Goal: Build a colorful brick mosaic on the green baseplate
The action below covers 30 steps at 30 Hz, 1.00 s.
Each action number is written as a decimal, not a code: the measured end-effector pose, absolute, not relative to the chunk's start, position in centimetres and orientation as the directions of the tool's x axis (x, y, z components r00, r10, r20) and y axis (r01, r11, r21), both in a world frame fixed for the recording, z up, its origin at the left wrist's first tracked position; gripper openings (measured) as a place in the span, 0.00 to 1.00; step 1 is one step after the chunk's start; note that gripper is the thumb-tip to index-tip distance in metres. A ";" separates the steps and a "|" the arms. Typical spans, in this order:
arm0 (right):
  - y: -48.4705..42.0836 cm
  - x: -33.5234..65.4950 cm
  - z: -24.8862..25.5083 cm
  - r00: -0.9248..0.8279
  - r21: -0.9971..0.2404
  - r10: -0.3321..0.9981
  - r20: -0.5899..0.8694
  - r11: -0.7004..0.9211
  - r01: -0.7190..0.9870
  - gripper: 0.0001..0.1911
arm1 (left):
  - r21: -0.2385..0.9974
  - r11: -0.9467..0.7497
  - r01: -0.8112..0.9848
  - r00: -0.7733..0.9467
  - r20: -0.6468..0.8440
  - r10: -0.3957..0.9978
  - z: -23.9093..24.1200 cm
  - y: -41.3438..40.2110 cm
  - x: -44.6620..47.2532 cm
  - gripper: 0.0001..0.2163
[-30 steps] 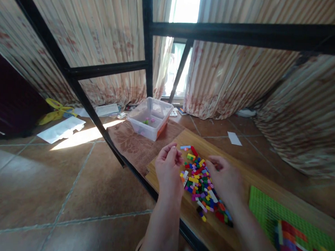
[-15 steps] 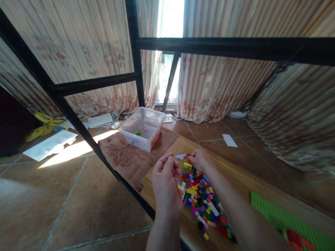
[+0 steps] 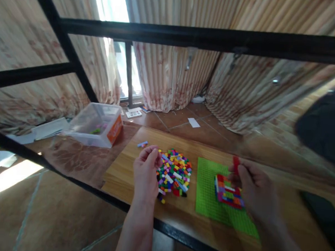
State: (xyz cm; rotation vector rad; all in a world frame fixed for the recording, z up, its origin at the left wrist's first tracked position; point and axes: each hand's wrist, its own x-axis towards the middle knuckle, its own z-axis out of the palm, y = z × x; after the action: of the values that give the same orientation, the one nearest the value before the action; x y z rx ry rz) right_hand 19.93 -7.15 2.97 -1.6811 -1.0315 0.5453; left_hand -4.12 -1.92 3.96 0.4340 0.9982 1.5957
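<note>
Head view: showing, at left, a clear plastic box (image 3: pixel 89 139) with an orange label (image 3: pixel 115 129), standing on a brown patterned cloth (image 3: pixel 78 160); curling the left hand (image 3: pixel 145 170), thumb against fingers, over a wooden tabletop (image 3: pixel 118 169), unable to tell whether grasping or bare; seeing small multicoloured plastic bricks (image 3: pixel 175 171) lying heaped just beside it; then seeing a studded green baseplate (image 3: pixel 205 191) bearing a low multicoloured brick build (image 3: pixel 228 193); pinching a blurred red plastic brick (image 3: pixel 235 164) in the right hand (image 3: pixel 255 188), near the build

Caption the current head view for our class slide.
Right hand holds a red brick near a green baseplate; left hand beside the brick pile.
</note>
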 end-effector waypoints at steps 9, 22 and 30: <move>-14.4 26.4 -0.6 0.526 -0.970 0.851 0.008 -0.122 0.212 0.22 | 0.947 0.216 -0.236 0.108 -0.195 0.975 1.1 -5.6 4.7 0.09; -13.8 24.3 -1.9 0.133 -0.645 0.918 0.373 0.154 0.749 0.12 | 0.972 0.036 0.231 0.264 -0.099 0.959 -1.8 -6.2 7.8 0.07; -12.8 23.3 -2.6 0.155 -0.599 0.921 0.358 0.099 0.795 0.08 | 0.936 0.006 0.351 0.321 -0.126 0.939 -1.3 -6.4 7.5 0.07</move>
State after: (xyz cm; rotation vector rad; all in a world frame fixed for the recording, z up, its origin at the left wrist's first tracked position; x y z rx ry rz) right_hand 23.31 -12.82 -2.61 -1.7112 -1.6555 0.2208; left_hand 7.53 -6.38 -1.33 1.5500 1.2168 0.7112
